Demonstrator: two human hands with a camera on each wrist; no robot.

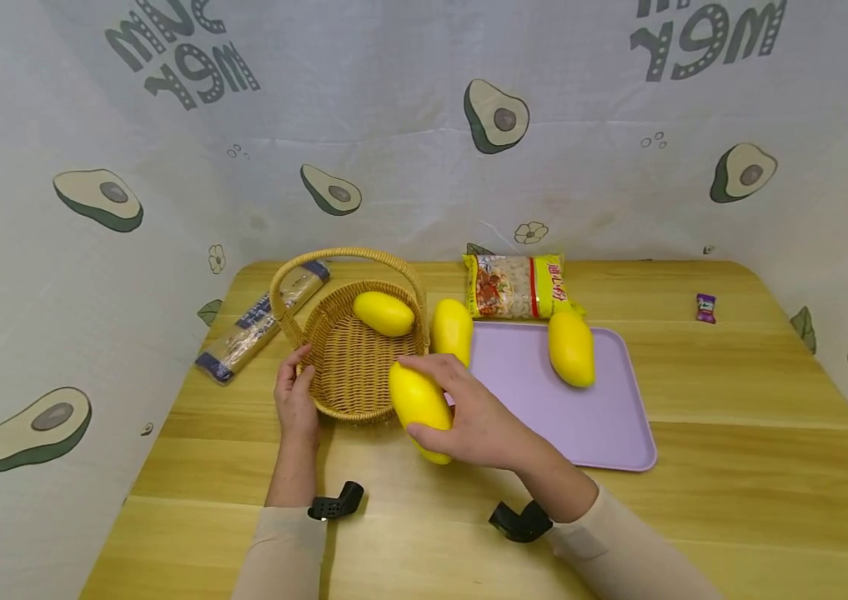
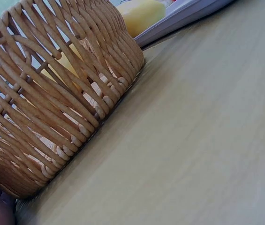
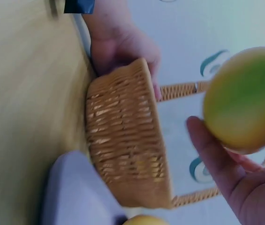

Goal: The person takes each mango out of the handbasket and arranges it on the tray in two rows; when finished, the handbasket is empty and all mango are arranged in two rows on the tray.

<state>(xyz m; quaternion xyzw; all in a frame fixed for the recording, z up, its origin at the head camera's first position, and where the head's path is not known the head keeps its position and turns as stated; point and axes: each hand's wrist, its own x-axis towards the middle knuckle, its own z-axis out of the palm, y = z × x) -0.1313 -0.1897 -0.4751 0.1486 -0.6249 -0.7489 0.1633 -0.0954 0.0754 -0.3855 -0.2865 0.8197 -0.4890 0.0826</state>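
Observation:
My right hand (image 1: 479, 417) grips a yellow mango (image 1: 418, 396) between thumb and fingers, held up by the front right rim of a wicker basket (image 1: 356, 371). Greenish colour shows on one end of the held mango (image 3: 245, 101) in the right wrist view. The left hand (image 1: 298, 408) holds the basket's left side, fingers at the rim near the foot of the arched handle. Inside the basket, toward its back right, lies another mango (image 1: 383, 314). The left wrist view looks along the basket's woven wall (image 2: 62, 93), with only a bit of the hand in the corner.
To the right of the basket a lilac tray (image 1: 544, 425) lies on the wooden table, with one mango (image 1: 571, 350) on it and another mango (image 1: 452, 327) at its left edge. A yellow food bag (image 1: 517, 286) lies behind, a long packet (image 1: 262, 321) left, a purple candy (image 1: 705, 307) far right.

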